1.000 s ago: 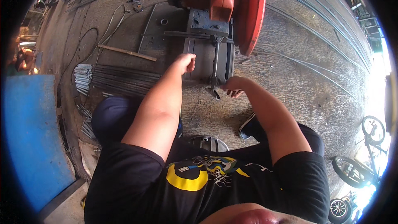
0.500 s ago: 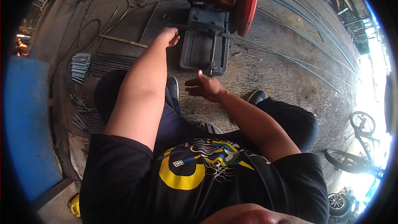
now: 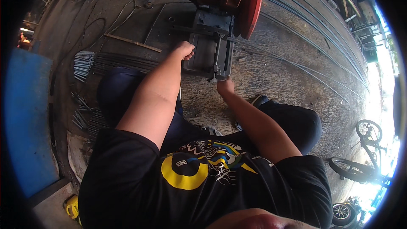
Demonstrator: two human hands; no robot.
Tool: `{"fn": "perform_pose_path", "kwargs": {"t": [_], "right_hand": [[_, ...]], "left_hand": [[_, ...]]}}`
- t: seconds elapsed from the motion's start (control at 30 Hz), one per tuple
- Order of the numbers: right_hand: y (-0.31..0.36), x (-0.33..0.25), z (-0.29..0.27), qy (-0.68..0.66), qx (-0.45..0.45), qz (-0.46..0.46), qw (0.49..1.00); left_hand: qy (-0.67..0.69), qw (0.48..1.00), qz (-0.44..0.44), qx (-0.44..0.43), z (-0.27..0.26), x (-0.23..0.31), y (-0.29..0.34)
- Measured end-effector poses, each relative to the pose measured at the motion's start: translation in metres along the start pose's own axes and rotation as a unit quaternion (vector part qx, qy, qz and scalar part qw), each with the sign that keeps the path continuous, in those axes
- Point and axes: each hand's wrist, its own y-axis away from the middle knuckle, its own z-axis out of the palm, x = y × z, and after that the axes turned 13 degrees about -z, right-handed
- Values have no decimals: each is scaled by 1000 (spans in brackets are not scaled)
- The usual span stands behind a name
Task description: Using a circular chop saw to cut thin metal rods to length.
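A cut-off saw [image 3: 212,17] with a red round guard [image 3: 251,6] stands on the floor before me. A thin metal rod [image 3: 181,28] lies across its vise, its left end sticking out free. My left hand [image 3: 185,51] is at the left edge of the saw's base [image 3: 199,61], fingers curled closed; whether anything is inside them is hidden. My right hand [image 3: 225,85] is at the near end of the base, beside the vise's crank handle [image 3: 212,75]. Its fingers are mostly hidden, so their grip cannot be made out.
Bundled short cut rods [image 3: 84,65] and darker rods [image 3: 114,62] lie left. A wooden strip [image 3: 132,43] is beyond them. Long bars [image 3: 309,44] stretch across the floor to the right. A blue panel [image 3: 27,118] stands at far left, a bicycle [image 3: 354,169] at right.
My left hand has moved from the rod's left end nearer to me and rightward, to the base's edge. My right hand, open before, has shifted right to the near end of the base.
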Motion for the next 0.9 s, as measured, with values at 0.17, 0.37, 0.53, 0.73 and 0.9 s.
{"fn": "perform_pose_path", "kwargs": {"t": [0.17,0.37,0.53,0.73,0.9], "right_hand": [[25,-41,-18,-534,-545,79,642],[16,3,-15,-262,-571,-173,759],[-2,33,2,391,-490,-432,649],[7,10,37,274,-456,-558,637],[13,40,45,326,-476,-592,563]], "left_hand": [[-6,1000,7,8,-6,-5,-3],[4,1000,-13,10,-5,-10,-7],[2,1000,-6,-17,1,-7,-8],[-20,999,9,-27,3,-6,-9],[2,1000,2,-8,2,-8,-9]]}}
